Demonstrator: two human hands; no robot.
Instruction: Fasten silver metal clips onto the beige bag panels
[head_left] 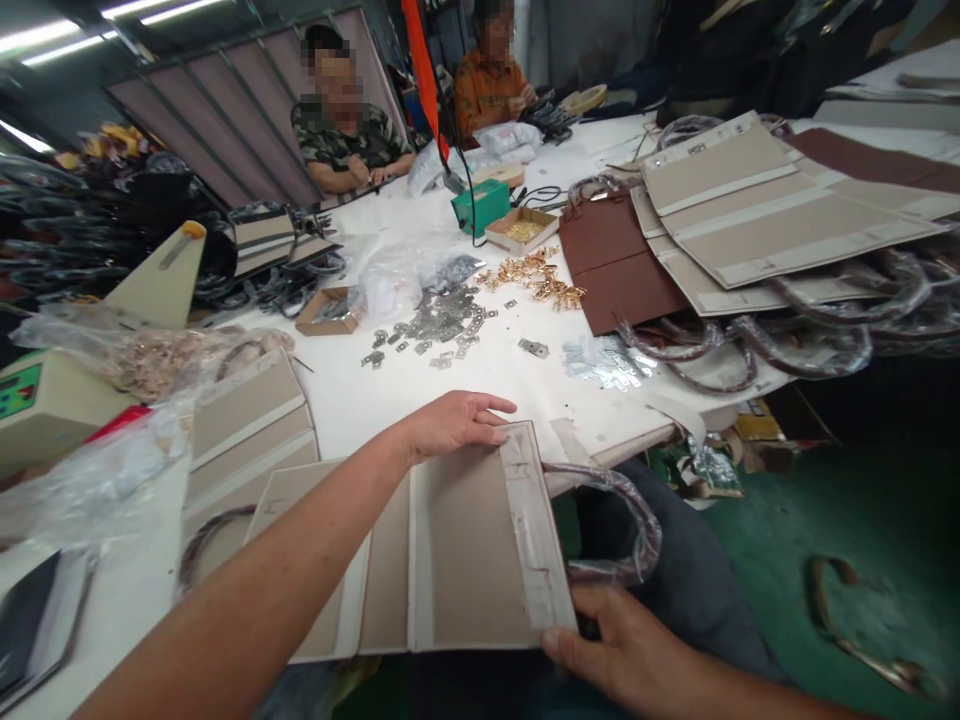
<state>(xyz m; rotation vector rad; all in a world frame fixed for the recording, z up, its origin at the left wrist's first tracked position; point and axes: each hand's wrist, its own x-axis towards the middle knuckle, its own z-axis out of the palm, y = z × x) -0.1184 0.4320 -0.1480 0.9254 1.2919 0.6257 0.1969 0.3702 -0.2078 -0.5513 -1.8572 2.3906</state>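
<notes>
A beige bag panel with white strips lies at the front edge of the table, its plastic-wrapped handle sticking out to the right. My left hand rests on the panel's far edge, fingers apart and pointing right. At the near right corner, my right hand grips the panel between thumb and fingers. Beyond the panel are a pile of small metal plates, gold-coloured fittings and some shiny flat pieces.
Stacked beige panels with wrapped handles and a brown panel fill the right. At the left are another panel, plastic bags and a machine. Two people sit across the white table; a green box stands between.
</notes>
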